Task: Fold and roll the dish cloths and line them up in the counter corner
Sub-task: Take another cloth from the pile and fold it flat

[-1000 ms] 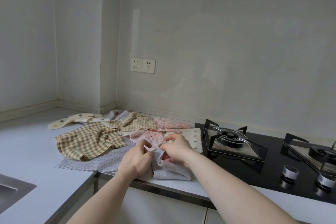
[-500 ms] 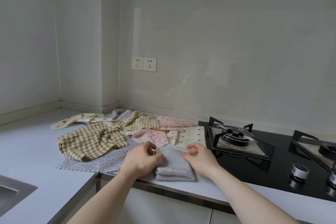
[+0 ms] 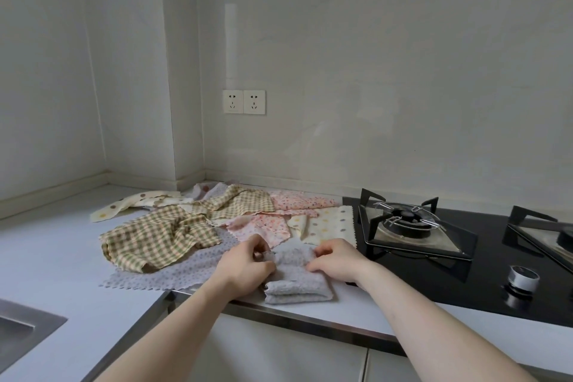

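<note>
While both forearms reached over the front edge of the surface (image 3: 52, 257), the left hand (image 3: 245, 263) and the right hand (image 3: 336, 262) sat on either side of a folded grey cloth (image 3: 296, 276). Each hand had its fingers curled in and pinching that cloth's upper layers, the left at its left edge, the right at its right edge. The grey cloth lay near the front lip of the surface, its thick folded end toward the person, just left of the black hob (image 3: 483, 270).

Behind the hands the other cloths lay loose and overlapping. A green checked cloth (image 3: 158, 237) was crumpled on top of a flat grey dotted cloth (image 3: 173, 273) with a zigzag edge. A second checked cloth (image 3: 238, 203) lay farther back, a pink floral cloth (image 3: 263, 226) beside it, another pink one (image 3: 300, 201) nearer the wall, and a cream spotted cloth (image 3: 331, 225) touching the hob's edge. One more cream spotted cloth (image 3: 130, 203) stretched toward the corner.

A double wall socket (image 3: 244, 102) sat above the pile, and a sink (image 3: 21, 332) showed at the lower left.
</note>
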